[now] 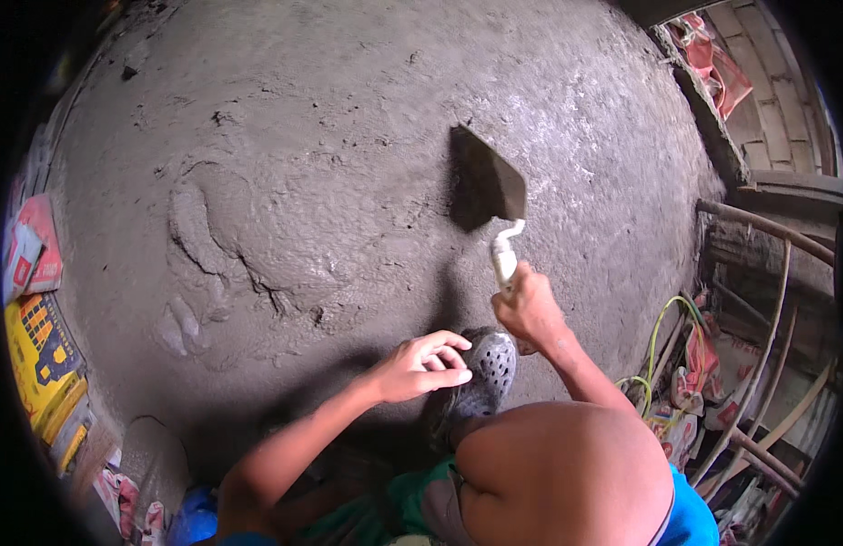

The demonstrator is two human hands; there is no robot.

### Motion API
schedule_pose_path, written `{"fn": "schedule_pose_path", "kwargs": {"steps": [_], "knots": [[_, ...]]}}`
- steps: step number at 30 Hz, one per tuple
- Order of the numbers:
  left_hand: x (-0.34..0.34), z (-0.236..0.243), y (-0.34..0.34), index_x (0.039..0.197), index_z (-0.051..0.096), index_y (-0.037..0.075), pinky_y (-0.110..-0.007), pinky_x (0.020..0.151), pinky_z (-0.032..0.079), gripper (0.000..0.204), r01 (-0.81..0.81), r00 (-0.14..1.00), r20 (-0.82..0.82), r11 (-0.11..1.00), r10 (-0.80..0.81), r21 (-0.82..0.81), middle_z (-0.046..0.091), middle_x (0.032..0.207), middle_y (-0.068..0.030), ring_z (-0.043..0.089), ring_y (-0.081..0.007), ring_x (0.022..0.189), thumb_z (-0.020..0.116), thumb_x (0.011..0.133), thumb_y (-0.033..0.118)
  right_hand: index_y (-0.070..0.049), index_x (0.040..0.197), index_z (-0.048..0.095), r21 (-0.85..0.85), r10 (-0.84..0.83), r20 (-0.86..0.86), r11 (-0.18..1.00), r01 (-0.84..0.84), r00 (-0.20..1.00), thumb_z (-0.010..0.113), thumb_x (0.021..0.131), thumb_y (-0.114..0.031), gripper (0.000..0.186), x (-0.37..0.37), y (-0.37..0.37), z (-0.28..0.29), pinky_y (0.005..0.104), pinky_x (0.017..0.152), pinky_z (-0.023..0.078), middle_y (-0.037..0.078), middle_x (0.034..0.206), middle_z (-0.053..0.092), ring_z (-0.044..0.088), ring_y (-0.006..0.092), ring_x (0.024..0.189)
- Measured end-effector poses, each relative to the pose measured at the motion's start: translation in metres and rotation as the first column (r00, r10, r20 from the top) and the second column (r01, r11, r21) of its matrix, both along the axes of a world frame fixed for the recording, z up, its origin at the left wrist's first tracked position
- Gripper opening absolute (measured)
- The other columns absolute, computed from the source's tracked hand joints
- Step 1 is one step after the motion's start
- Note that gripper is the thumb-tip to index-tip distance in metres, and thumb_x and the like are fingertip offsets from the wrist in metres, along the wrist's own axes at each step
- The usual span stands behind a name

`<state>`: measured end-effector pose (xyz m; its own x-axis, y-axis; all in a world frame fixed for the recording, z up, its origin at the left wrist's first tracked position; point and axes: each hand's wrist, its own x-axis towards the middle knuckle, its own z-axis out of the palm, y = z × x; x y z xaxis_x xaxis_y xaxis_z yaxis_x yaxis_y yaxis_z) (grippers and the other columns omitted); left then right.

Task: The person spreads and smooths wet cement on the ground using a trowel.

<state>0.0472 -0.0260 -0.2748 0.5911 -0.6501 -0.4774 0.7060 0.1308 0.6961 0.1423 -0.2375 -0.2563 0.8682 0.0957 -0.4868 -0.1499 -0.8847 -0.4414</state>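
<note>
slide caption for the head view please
Right hand holds a trowel over wet grey cement; left hand, loosely curled, hovers near a perforated shoe.

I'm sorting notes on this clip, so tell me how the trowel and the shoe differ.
The trowel has a solid blade with a pointed tip, while the shoe is rounded at the toe and dotted with holes. The trowel is held by its handle in the right grip, whereas the shoe is worn on a foot. The trowel's handle is whitish; the shoe is grey. Both point roughly away from the person.
</note>
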Motion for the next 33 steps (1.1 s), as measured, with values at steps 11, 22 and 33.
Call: {"fn": "schedule_pose_path", "kwargs": {"steps": [11, 22, 33], "knots": [[-0.029, 0.017, 0.021, 0.121, 0.059, 0.010, -0.032, 0.070, 0.051, 0.048, 0.504, 0.733, 0.284, 0.775, -0.618, 0.382, 0.068, 0.085, -0.0042, 0.063, -0.0164, 0.071, 0.072, 0.083, 0.036, 0.012, 0.089, 0.049, 0.396, 0.432, -0.154, 0.851, -0.345, 0.889, 0.059, 0.073, -0.009, 0.028, -0.029, 0.132, -0.007, 0.0495, 0.066, 0.051, 0.033, 0.074, 0.061, 0.065, 0.0467, 0.075], [0.049, -0.012, -0.026, 0.140, 0.037, 0.009, -0.049, 0.101, 0.042, 0.062, -0.378, 0.925, -0.153, 0.878, 0.348, -0.295, 0.053, 0.130, -0.0073, 0.052, -0.0223, 0.120, 0.037, 0.098, 0.054, 0.006, 0.096, 0.060, 0.231, 0.084, -0.033, 0.970, -0.075, 0.996, 0.065, 0.076, -0.012, 0.028, 0.034, 0.038, 0.048, 0.0374, 0.067, 0.052, 0.021, 0.073, 0.065, 0.066, 0.0242, 0.069], [0.098, -0.017, -0.109, 0.123, 0.050, 0.005, -0.032, 0.081, 0.048, 0.061, -0.710, 0.612, -0.510, 0.704, 0.604, -0.017, 0.059, 0.110, -0.0078, 0.058, -0.0168, 0.098, 0.055, 0.090, 0.056, 0.013, 0.092, 0.052, 0.070, 0.064, 0.010, 0.995, -0.064, 0.998, 0.062, 0.080, -0.009, 0.026, 0.058, 0.028, -0.008, 0.0462, 0.064, 0.056, 0.033, 0.078, 0.063, 0.066, 0.0454, 0.079]]}}
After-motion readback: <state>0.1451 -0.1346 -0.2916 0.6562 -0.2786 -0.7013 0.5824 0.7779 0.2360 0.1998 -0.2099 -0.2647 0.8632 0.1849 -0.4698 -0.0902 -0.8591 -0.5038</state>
